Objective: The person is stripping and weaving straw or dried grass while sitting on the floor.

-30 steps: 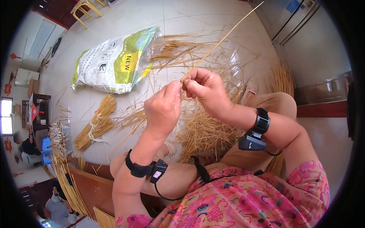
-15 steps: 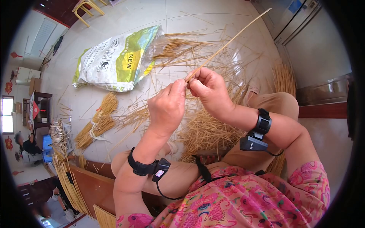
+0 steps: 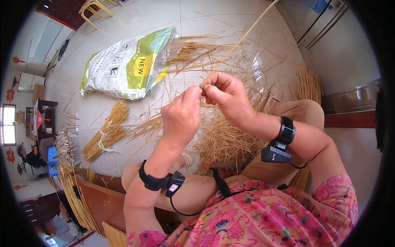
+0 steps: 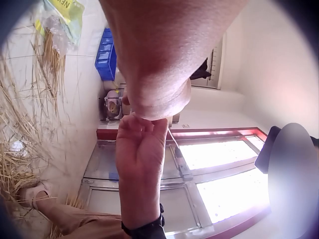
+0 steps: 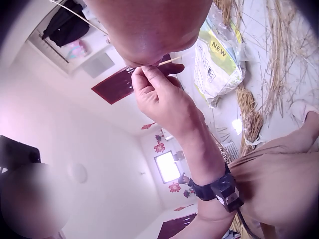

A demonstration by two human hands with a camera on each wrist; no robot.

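Note:
A long, thin straw stalk (image 3: 247,35) slants up and to the right from between both hands in the head view. My left hand (image 3: 181,115) pinches it near its lower end, with the thumb and fingertips drawn together. Right beside it, my right hand (image 3: 228,96) grips the same stalk between thumb and curled fingers, the fingertips of both hands nearly meeting. In the right wrist view a short pale end of the stalk (image 5: 170,61) pokes out by the left hand's fingers. The pinched part itself is hidden by the fingers.
Loose straw (image 3: 226,144) is heaped on the floor between the legs. A white and green bag (image 3: 111,74) with straw spilling from it lies ahead. Left of centre is a tied straw bundle (image 3: 108,129); another bundle (image 3: 307,86) stands by the metal cabinet (image 3: 345,53).
Both hands have shifted slightly right from a second ago, still close together on the stalk. Its far end dipped right, then swung back up to the left, past the top of the head view.

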